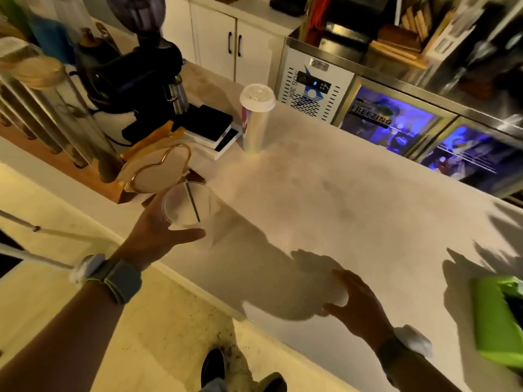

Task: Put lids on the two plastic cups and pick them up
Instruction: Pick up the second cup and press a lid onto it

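Note:
My left hand [158, 236] grips a clear plastic cup [188, 205] from below and holds it above the counter's left edge. A thin dark line runs across the cup's top, and I cannot tell whether a lid is on it. Near the front edge of the pale counter [325, 193], my right hand [359, 304] curls thumb and fingers around a pale round item [341, 297]. The item is too blurred to tell whether it is a cup or a lid. A tall sleeve topped by a white lid [257, 97] stands upright at the back of the counter.
A black coffee grinder [141, 72] and stacked black-and-white scales [215, 128] stand at the back left, with a gold-wire holder of paper filters [161, 168] just behind the cup. A green box [498, 321] sits at the right edge. A glass-door fridge [396, 120] stands beyond the counter.

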Available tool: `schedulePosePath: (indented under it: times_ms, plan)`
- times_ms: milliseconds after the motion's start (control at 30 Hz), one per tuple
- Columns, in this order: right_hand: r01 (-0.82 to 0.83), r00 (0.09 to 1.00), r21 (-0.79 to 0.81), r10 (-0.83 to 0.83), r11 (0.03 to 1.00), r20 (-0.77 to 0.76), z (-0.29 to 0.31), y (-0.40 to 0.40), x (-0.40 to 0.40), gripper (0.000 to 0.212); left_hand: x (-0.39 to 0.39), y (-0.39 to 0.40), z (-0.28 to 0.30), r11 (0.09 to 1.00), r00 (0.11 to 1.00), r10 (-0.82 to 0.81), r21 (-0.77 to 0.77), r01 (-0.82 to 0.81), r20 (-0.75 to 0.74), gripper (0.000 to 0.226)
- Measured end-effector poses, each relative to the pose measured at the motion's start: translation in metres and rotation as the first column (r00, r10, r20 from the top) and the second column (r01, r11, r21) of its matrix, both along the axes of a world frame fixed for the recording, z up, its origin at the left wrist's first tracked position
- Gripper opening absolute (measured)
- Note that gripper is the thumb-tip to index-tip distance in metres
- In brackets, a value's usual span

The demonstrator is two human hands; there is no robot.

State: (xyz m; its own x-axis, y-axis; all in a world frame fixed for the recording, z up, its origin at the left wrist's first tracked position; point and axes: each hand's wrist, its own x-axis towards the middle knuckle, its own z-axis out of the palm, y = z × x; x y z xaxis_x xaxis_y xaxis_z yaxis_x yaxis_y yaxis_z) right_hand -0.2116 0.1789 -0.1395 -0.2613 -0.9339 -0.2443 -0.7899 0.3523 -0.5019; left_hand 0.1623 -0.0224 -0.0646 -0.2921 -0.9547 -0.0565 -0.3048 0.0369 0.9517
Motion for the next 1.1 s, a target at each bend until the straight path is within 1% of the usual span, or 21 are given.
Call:
schedulePosePath:
  times_ms: [67, 133, 233, 333, 400, 467, 533, 667, 733, 767, 833, 900, 967, 1033, 1100]
  plan:
    - [0.014, 0.999, -0.004, -0.014, 1.000, -0.038, 0.007, -0.006, 0.007, 0.083, -0.002, 0.000, 0.000, 1.000, 0.999, 0.002, 0.006, -0.001, -0.032, 0.079]
    - [0.009, 1.000, -0.043, -0.010, 0.999, -0.009, 0.020, -0.017, 0.018, 0.083, -0.005, 0.002, 0.000, 1.000, 0.999, -0.010, 0.000, 0.010, -0.047, 0.081]
    - [0.010, 0.992, -0.205, 0.015, 0.979, 0.122, 0.055, -0.047, 0.047, 0.078, -0.013, 0.010, 0.001, 0.998, 0.997, -0.066, -0.003, 0.066, -0.039, 0.083]
    - [-0.009, 0.963, -0.389, 0.113, 0.921, 0.244, 0.098, -0.079, 0.084, 0.071, -0.024, 0.019, -0.001, 0.993, 0.991, -0.119, 0.011, 0.119, -0.055, 0.086]
    - [-0.039, 0.926, -0.428, 0.194, 0.903, 0.325, 0.123, -0.098, 0.108, 0.070, -0.028, 0.023, -0.003, 0.989, 0.986, -0.144, 0.028, 0.147, -0.084, 0.087]
    - [-0.090, 0.893, -0.445, 0.270, 0.891, 0.360, 0.144, -0.114, 0.126, 0.067, -0.033, 0.027, -0.004, 0.987, 0.986, -0.155, 0.020, 0.157, -0.063, 0.089]
    - [-0.188, 0.879, -0.465, 0.359, 0.865, 0.313, 0.158, -0.128, 0.140, 0.065, -0.037, 0.030, -0.005, 0.989, 0.988, -0.149, 0.018, 0.149, -0.044, 0.090]
    - [-0.462, 0.854, -0.409, 0.520, 0.787, 0.036, 0.171, -0.142, 0.164, 0.066, -0.043, 0.033, -0.006, 0.990, 0.989, -0.134, 0.035, 0.136, -0.056, 0.086]
    - [-0.552, 0.820, -0.403, 0.562, 0.730, -0.107, 0.169, -0.140, 0.171, 0.065, -0.043, 0.034, -0.006, 0.989, 0.987, -0.118, 0.073, 0.127, -0.109, 0.092]
    - [-0.578, 0.806, -0.402, 0.573, 0.710, -0.147, 0.167, -0.138, 0.173, 0.065, -0.043, 0.035, -0.007, 0.987, 0.985, -0.120, 0.091, 0.132, -0.121, 0.094]
    - [-0.584, 0.802, -0.426, 0.571, 0.691, -0.174, 0.162, -0.132, 0.175, 0.065, -0.042, 0.034, -0.011, 0.985, 0.988, -0.137, 0.096, 0.144, -0.077, 0.089]
    - [-0.558, 0.816, -0.484, 0.551, 0.674, -0.173, 0.153, -0.124, 0.173, 0.067, -0.041, 0.034, -0.014, 0.981, 0.987, -0.160, 0.104, 0.162, -0.031, 0.072]
    - [-0.565, 0.813, -0.506, 0.546, 0.652, -0.204, 0.144, -0.117, 0.171, 0.067, -0.041, 0.036, -0.011, 0.981, 0.982, -0.185, 0.062, 0.183, 0.027, 0.064]
    - [-0.596, 0.796, -0.469, 0.555, 0.652, -0.240, 0.137, -0.117, 0.170, 0.064, -0.042, 0.036, -0.011, 0.981, 0.984, -0.180, 0.066, 0.180, -0.011, 0.070]
    - [-0.571, 0.815, -0.452, 0.540, 0.685, -0.211, 0.134, -0.122, 0.171, 0.062, -0.044, 0.037, -0.012, 0.988, 0.987, -0.144, 0.053, 0.148, -0.068, 0.077]
